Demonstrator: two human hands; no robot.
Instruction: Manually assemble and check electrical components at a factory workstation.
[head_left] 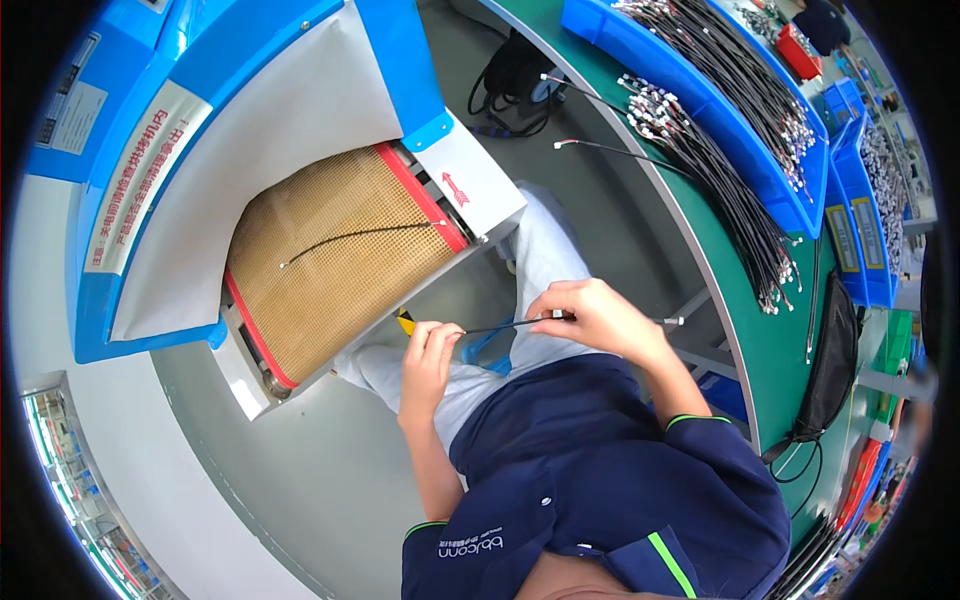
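A thin black cable (495, 327) stretches between my two hands above my lap. Its left end is pinched in the fingers of my left hand (431, 358). My right hand (596, 318) grips the cable farther along, and a white connector (672, 321) sticks out past that hand on the right. Another black cable (355, 237) with small white ends lies on the tan mesh conveyor belt (330, 300) to the left, apart from my hands.
The belt runs out of a blue and white machine (290, 120) at the left. On the right, a curved green table (735, 290) carries a pile of black cables (715, 185), a blue bin (790, 190) full of cables and a black pouch (830, 350). Two cables overhang the table's edge.
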